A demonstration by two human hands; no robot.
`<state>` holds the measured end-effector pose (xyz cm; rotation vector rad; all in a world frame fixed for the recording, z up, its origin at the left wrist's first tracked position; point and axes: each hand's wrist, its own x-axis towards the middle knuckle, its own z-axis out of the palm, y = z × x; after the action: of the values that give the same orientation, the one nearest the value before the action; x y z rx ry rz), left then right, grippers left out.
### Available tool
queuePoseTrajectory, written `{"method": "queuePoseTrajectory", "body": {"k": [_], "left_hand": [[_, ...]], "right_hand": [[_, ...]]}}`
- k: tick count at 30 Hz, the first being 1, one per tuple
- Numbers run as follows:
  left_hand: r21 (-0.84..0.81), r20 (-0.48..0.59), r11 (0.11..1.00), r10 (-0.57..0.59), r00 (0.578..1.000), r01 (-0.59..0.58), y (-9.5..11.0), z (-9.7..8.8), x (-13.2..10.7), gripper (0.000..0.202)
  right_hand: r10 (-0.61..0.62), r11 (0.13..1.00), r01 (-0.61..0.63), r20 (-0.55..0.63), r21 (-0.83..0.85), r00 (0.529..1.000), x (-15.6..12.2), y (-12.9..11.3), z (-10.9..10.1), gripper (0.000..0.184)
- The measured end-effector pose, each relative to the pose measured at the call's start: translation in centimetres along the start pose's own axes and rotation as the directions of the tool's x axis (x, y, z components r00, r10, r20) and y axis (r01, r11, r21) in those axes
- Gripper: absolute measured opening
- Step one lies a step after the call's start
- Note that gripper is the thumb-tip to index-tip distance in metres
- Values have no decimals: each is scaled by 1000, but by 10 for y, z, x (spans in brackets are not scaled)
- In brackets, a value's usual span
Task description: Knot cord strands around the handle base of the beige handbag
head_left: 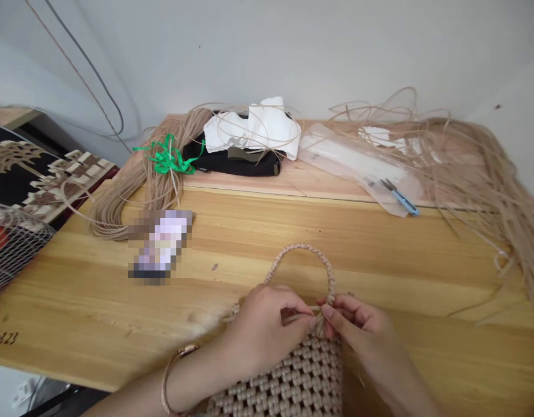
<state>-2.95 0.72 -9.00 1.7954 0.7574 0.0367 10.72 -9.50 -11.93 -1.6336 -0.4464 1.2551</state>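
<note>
A tan woven bag (302, 370) with an open checkered weave stands at the table's front edge, its lower part out of view. Its braided handle (299, 246) arches up behind my hands. My left hand (271, 321) pinches a thin tan cord (313, 308) at the bag's top rim, near the foot of the handle. On the other side of that spot, my right hand (356, 324) grips the rim and handle base between thumb and fingers. The fingertips of both hands nearly meet there and hide part of the weave.
A phone (165, 243) lies left of the bag. Behind it is a cord bundle (114, 202) tied with green ribbon (169, 156). Blue-handled thread snips (401, 198) rest on a plastic bag (358, 165). Loose cords (488, 174) spread at right; white paper (273, 127) tops a black pouch (241, 165).
</note>
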Motion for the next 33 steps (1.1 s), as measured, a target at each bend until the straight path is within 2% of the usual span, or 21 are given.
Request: {"method": "queuePoseTrajectory", "body": {"k": [4, 9, 14, 21, 27, 30, 33], "left_hand": [[87, -27, 995, -43, 999, 45, 6, 0, -2, 19], [118, 139, 991, 50, 989, -67, 14, 0, -9, 14], [169, 215, 983, 39, 976, -77, 19, 1, -13, 14], [192, 242, 971, 92, 966, -141, 15, 5, -11, 21], [155, 260, 974, 120, 958, -164, 10, 4, -10, 18], [107, 227, 987, 97, 969, -123, 7, 0, -4, 17], [-8, 201, 1000, 7, 980, -5, 1, -4, 5, 27]], "right_hand": [[10, 999, -9, -1, 48, 1000, 1, 3, 0, 28], [59, 994, -65, 67, 89, 996, 3, 1, -2, 28], [105, 982, -105, 10, 155, 994, -1, -4, 0, 23], [125, 982, -131, 52, 136, 991, 0, -3, -2, 26], [135, 991, -137, 174, -1, 975, 4, -1, -16, 31], [96, 995, -84, 251, -59, 963, 6, 1, -21, 27], [67, 996, -42, 330, -83, 942, 8, 0, -23, 24]]}}
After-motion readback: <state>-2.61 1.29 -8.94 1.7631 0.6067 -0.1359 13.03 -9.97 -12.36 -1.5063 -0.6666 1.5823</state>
